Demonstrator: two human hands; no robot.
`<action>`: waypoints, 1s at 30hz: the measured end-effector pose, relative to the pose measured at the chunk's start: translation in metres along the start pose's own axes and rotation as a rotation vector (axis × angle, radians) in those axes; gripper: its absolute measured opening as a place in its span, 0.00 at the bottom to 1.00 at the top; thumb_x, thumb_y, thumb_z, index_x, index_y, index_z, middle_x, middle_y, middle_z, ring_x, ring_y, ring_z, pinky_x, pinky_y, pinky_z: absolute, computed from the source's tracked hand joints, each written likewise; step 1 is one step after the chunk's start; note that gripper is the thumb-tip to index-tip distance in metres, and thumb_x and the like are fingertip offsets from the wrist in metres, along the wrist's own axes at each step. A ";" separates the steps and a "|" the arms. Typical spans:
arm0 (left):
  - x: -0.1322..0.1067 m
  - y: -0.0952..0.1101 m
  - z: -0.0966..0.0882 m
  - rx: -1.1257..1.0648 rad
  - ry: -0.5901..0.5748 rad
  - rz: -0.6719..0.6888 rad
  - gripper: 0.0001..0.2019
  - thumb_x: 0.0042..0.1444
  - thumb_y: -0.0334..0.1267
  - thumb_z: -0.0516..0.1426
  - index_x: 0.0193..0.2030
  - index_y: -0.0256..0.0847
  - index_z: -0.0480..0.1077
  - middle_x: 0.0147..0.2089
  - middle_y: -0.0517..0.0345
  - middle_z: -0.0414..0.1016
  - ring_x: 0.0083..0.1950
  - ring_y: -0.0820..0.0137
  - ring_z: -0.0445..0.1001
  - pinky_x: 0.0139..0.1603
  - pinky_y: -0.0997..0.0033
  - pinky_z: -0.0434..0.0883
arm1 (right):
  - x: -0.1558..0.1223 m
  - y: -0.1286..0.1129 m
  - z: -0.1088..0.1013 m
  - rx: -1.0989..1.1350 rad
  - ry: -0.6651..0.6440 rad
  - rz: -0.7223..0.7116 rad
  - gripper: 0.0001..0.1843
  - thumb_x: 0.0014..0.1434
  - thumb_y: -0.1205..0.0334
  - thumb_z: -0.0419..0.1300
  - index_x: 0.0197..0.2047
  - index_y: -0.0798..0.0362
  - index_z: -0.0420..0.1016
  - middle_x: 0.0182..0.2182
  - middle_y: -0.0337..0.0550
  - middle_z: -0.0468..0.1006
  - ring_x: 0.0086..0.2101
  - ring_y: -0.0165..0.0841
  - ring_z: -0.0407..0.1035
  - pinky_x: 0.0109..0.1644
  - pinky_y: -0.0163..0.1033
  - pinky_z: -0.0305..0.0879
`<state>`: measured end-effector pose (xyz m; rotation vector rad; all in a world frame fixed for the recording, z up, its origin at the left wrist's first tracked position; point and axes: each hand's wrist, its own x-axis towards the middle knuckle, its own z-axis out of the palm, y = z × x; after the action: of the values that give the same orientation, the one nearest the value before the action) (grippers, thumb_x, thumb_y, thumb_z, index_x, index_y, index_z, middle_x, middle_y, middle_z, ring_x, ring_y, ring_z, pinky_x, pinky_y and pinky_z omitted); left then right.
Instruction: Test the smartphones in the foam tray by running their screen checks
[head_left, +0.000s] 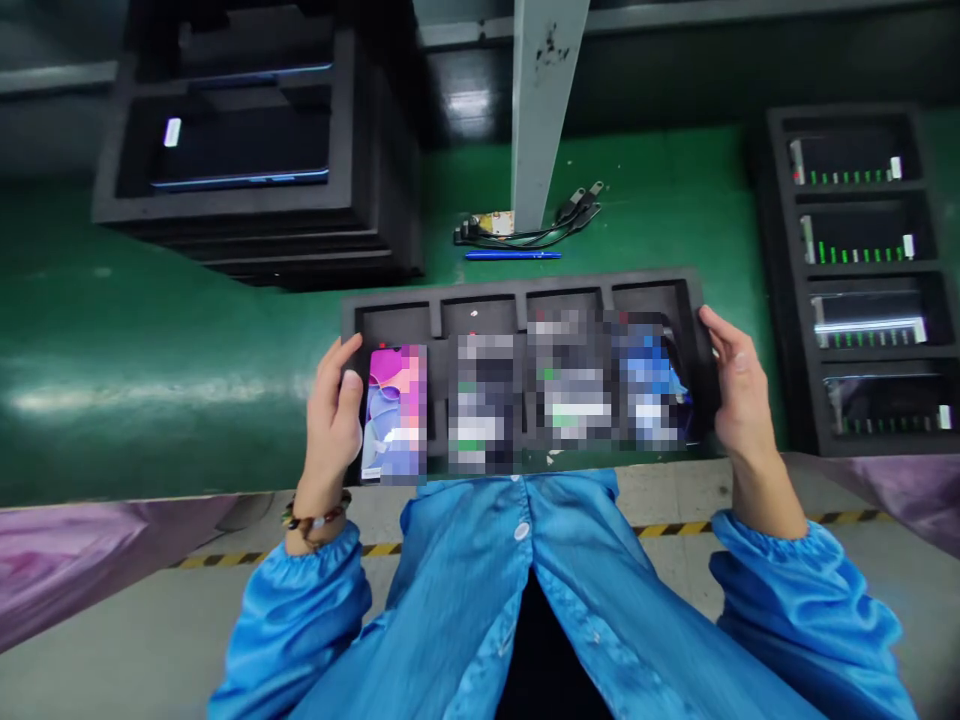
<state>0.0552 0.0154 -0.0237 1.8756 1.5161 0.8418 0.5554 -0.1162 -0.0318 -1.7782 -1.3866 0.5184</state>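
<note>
A black foam tray point(525, 292) with several slots sits at the near edge of the green bench, right in front of me. Lit phones point(396, 410) stand in its slots, their screens blurred. My left hand point(334, 415) grips the tray's left end, thumb against the leftmost phone. The tray's right end is held by my right hand point(739, 385), fingers curled over the rim. Both arms wear blue sleeves.
A stack of black foam trays point(255, 160) holding dark phones stands at the back left. Another slotted tray point(862, 280) with devices lies on the right. A blue pen point(512, 255), cables point(540, 228) and a grey post point(544, 100) are behind the held tray.
</note>
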 end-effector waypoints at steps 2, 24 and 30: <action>0.011 0.001 -0.001 0.026 0.051 0.028 0.29 0.78 0.59 0.49 0.72 0.43 0.73 0.77 0.46 0.70 0.81 0.56 0.64 0.84 0.49 0.59 | 0.001 -0.006 0.002 0.042 0.034 -0.024 0.32 0.80 0.37 0.42 0.76 0.38 0.67 0.77 0.42 0.67 0.77 0.46 0.57 0.82 0.68 0.52; 0.010 0.057 -0.013 0.225 -0.304 0.338 0.16 0.73 0.49 0.57 0.59 0.56 0.83 0.77 0.57 0.69 0.76 0.45 0.67 0.79 0.32 0.61 | -0.033 -0.026 -0.028 -0.082 -0.166 -0.075 0.34 0.79 0.35 0.43 0.60 0.44 0.85 0.51 0.48 0.88 0.67 0.53 0.71 0.72 0.71 0.66; 0.012 0.051 -0.023 0.265 -0.198 0.272 0.16 0.75 0.49 0.55 0.60 0.57 0.82 0.76 0.58 0.71 0.74 0.46 0.68 0.79 0.32 0.59 | -0.030 -0.042 -0.025 -0.076 -0.133 -0.106 0.31 0.79 0.38 0.45 0.64 0.43 0.82 0.54 0.48 0.87 0.68 0.53 0.70 0.73 0.69 0.65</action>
<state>0.0707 0.0189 0.0306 2.3229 1.3201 0.5677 0.5393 -0.1499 0.0116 -1.7455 -1.6023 0.5411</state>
